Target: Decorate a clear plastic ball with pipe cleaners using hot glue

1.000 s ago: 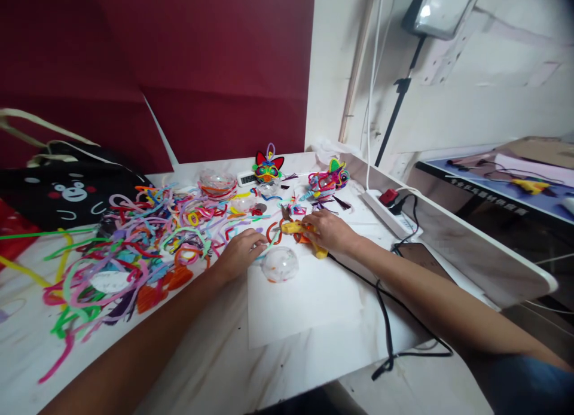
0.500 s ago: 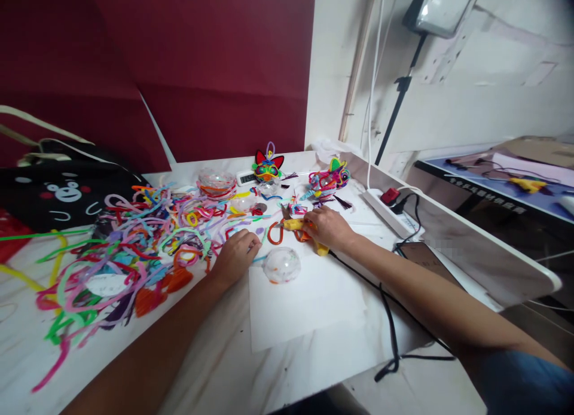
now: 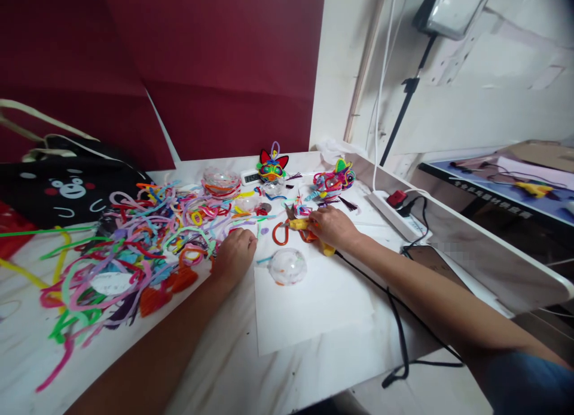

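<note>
My right hand is closed around a yellow glue gun, with a black cord running from its lower end. Grey metal jaws show just behind the tool's tip; what they belong to is partly hidden. Left of the tip lies an orange pipe cleaner loop. My left hand rests with curled fingers at the right edge of a pile of coloured pipe cleaners; anything inside its fingers is hidden. Between and below my hands sits a clear plastic dome on white paper, a blue strip beside it.
Two colourful pipe cleaner animal heads stand at the back. Clear bowls lie left of them. A power strip, a phone and the black cord occupy the right side. A black bag stands at left.
My left hand has drawn slightly left, away from the dome and the blue strip, its fingers more curled. My right hand stays on the glue gun. The whole view has shifted a little.
</note>
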A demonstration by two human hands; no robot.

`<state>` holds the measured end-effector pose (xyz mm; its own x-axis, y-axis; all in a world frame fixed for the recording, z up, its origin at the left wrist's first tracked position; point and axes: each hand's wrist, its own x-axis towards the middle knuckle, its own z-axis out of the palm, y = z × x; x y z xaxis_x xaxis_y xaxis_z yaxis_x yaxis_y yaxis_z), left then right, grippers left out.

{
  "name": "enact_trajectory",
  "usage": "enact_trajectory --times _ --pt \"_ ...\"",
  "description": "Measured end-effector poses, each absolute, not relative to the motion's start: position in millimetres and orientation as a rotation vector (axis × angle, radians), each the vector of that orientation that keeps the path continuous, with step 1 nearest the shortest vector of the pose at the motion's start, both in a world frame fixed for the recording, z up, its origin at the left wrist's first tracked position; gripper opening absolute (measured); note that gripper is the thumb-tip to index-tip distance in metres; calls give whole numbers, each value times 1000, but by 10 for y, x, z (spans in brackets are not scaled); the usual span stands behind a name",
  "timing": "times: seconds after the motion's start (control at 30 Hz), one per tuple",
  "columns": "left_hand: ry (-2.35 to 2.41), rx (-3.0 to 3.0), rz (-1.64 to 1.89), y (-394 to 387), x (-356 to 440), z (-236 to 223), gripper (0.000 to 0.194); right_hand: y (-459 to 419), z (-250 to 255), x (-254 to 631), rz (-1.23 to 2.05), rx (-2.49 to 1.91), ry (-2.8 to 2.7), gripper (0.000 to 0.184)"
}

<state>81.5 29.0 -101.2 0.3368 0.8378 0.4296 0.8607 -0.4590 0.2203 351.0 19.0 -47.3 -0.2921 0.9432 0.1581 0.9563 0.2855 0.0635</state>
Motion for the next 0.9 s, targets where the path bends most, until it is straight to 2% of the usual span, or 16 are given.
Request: enact_trajectory --times 0.33,0.8,0.9 --pt "-1688 -2414 -659 273 845 -1014 18 409 -205 2927 -276 -1597 -2639 27" --pt "-1862 -2213 -640 433 697 -1024 14 896 -429 2239 -202 -1559 -2751 28" --pt "-1859 -2148 -698 437 690 -986 26 839 -390 2154 -117 -1502 -2766 28"
